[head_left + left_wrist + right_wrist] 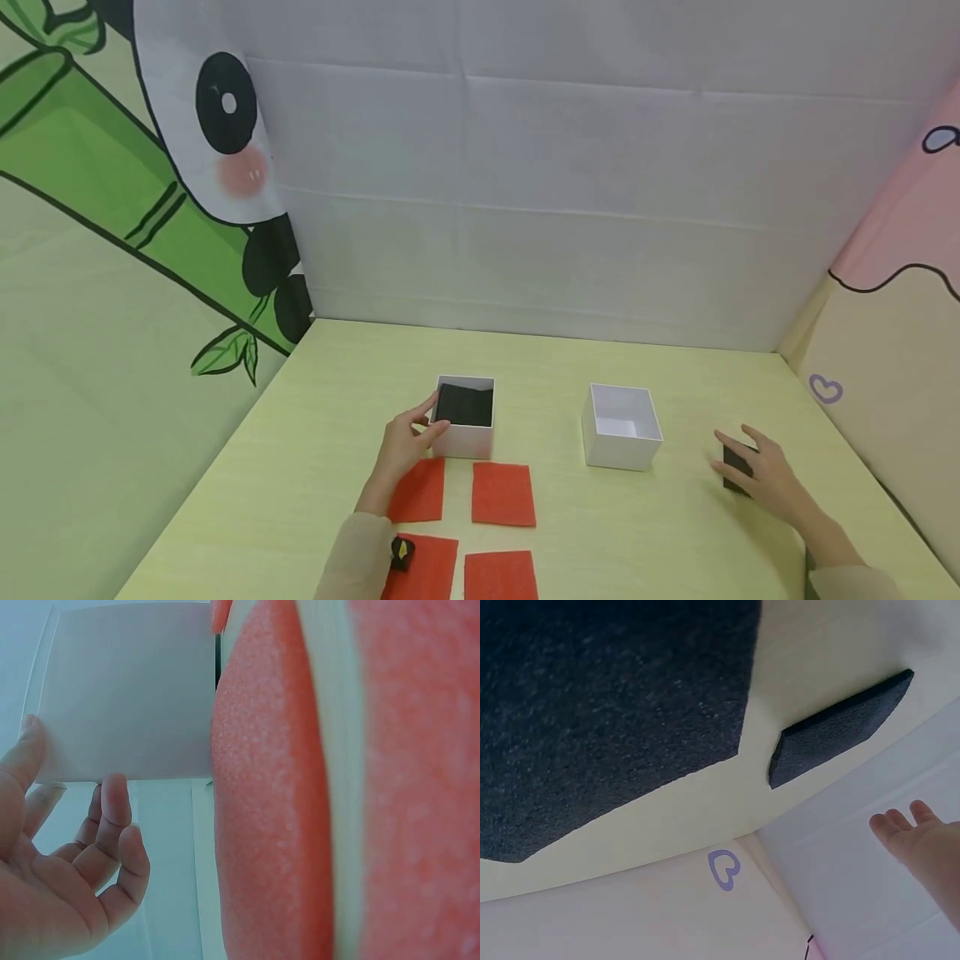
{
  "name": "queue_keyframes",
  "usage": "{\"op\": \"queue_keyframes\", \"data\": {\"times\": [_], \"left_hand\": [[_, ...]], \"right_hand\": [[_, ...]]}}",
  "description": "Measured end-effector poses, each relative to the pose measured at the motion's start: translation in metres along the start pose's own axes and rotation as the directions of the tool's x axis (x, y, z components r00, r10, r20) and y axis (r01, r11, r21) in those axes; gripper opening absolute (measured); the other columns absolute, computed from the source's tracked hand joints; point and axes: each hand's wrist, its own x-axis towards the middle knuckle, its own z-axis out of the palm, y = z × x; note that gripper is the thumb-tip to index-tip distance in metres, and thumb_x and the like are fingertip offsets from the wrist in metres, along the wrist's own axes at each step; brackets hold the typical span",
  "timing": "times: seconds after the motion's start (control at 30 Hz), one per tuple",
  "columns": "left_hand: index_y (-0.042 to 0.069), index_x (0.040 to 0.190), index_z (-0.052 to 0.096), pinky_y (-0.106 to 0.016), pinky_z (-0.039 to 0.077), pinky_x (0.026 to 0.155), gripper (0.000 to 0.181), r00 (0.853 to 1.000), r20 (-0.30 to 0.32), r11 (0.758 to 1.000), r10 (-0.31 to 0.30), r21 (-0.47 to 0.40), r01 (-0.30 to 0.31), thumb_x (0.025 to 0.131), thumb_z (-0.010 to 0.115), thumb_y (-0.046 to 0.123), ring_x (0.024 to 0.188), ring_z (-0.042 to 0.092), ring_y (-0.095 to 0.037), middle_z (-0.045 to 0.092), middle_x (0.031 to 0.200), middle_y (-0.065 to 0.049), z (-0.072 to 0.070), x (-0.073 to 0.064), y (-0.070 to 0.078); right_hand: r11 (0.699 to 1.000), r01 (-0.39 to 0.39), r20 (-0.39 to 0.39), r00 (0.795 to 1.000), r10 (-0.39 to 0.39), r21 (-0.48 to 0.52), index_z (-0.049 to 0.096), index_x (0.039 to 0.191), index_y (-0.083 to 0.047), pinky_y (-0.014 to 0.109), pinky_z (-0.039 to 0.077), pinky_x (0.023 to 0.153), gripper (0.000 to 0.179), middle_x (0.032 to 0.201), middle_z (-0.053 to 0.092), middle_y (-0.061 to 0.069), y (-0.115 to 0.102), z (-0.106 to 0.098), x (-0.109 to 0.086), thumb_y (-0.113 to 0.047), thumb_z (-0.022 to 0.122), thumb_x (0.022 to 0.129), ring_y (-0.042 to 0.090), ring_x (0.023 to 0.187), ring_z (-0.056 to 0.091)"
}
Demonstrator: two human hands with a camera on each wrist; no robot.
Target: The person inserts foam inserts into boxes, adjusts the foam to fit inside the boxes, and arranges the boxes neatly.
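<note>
My left hand (408, 443) grips the upper left corner of a white open-topped box (462, 442), thumb near the front rim and index finger along the left side. Inside that box lies black felt (465, 406). The left wrist view shows the hand's other fingers loosely bent beside the box wall (127, 697). Over at the right, my right hand (765, 477) is spread above a black felt square (731, 458), partly hiding it. In the right wrist view the fingers hang apart from this square (840, 731); another black felt square (607, 712) lies nearer the camera.
A second white box (622, 450) stands right of centre, its bare inside showing. Several red felt squares (502, 494) lie in front of the left box, some partly behind the left arm. A white backdrop (525, 208) rises behind the table, with printed side walls.
</note>
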Motion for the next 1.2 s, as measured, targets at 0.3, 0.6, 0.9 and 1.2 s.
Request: {"op": "queue_keyframes", "data": {"times": [0.3, 0.6, 0.9, 1.2], "left_hand": [[0.016, 0.131, 0.047, -0.026, 0.042, 0.053, 0.057, 1.000, 0.003, 1.000, -0.003, 0.000, 0.003, 0.080, 0.068, 0.023, 0.064, 0.050, -0.017, 0.058, 0.089, -0.008, 0.000, 0.000, 0.001], [0.016, 0.132, 0.046, -0.025, 0.042, 0.052, 0.057, 1.000, 0.004, 1.000, -0.021, 0.003, 0.021, 0.080, 0.068, 0.024, 0.062, 0.049, -0.017, 0.056, 0.085, -0.007, 0.002, 0.000, 0.000], [0.018, 0.131, 0.047, -0.025, 0.043, 0.053, 0.056, 1.000, -0.002, 1.000, -0.020, 0.005, 0.020, 0.080, 0.068, 0.024, 0.065, 0.050, -0.017, 0.057, 0.087, -0.007, 0.003, 0.001, 0.000], [0.018, 0.132, 0.047, -0.025, 0.042, 0.053, 0.057, 1.000, 0.000, 1.000, -0.017, 0.013, 0.017, 0.080, 0.067, 0.026, 0.063, 0.049, -0.017, 0.057, 0.087, -0.007, 0.002, 0.001, 0.001]], "right_hand": [[0.996, 0.060, -0.033, 0.998, -0.062, -0.060, 0.056, 0.115, 0.003, 0.071, 0.027, 0.070, 0.052, 0.113, 0.037, 0.044, 0.031, 0.001, -0.008, -0.019, 0.073, 0.071, 0.063, 0.097, 0.034], [0.997, -0.063, 0.106, 0.992, 0.066, -0.033, 0.049, 0.124, 0.003, 0.071, 0.024, 0.073, 0.062, 0.119, 0.029, 0.044, 0.048, -0.003, -0.013, -0.023, 0.072, 0.073, 0.066, 0.099, 0.029], [0.991, -0.134, 0.230, 0.965, 0.129, 0.008, 0.043, 0.119, 0.014, 0.072, 0.026, 0.071, 0.066, 0.121, 0.021, 0.047, 0.051, -0.007, -0.010, -0.022, 0.072, 0.072, 0.069, 0.099, 0.026], [0.978, -0.211, 0.300, 0.933, 0.200, 0.004, 0.041, 0.120, 0.016, 0.069, 0.030, 0.072, 0.073, 0.112, 0.021, 0.055, 0.058, -0.005, -0.005, -0.025, 0.074, 0.071, 0.070, 0.098, 0.025]]}}
